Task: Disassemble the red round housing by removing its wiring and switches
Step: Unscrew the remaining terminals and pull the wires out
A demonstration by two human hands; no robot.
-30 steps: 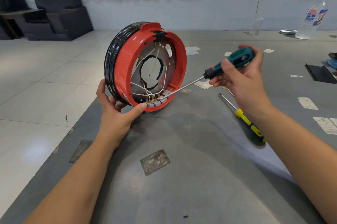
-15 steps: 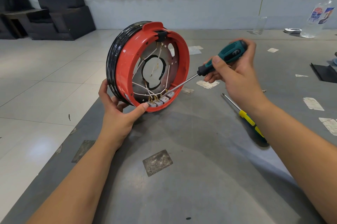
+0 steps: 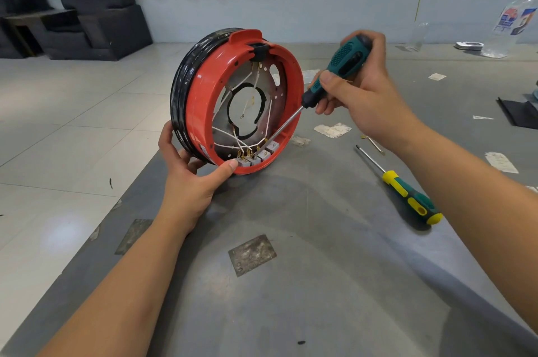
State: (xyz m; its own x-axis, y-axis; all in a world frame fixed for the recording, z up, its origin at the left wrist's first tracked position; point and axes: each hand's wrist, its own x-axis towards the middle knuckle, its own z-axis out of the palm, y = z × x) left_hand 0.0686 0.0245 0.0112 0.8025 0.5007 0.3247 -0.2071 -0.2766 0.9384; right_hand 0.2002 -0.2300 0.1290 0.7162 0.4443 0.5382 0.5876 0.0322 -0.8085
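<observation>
Housing point(image 3: 201, 89) on edge on desk point(image 3: 320, 284), left hand point(image 3: 189, 179) gripping its lower rim, right hand point(image 3: 361, 92) wrapped round screwdriver point(image 3: 334, 74), tip at switches point(image 3: 259, 156); advise: brace rim firmly, lever gently, spare the wires point(image 3: 233, 138).

Our left hand point(image 3: 189, 182) cups upward with the thumb stretched forward and fingers curled behind, forearm reaching in from below. Our right hand point(image 3: 361, 94) is raised, fingers wrapped, thumb pressed along, wrist bent down.
</observation>
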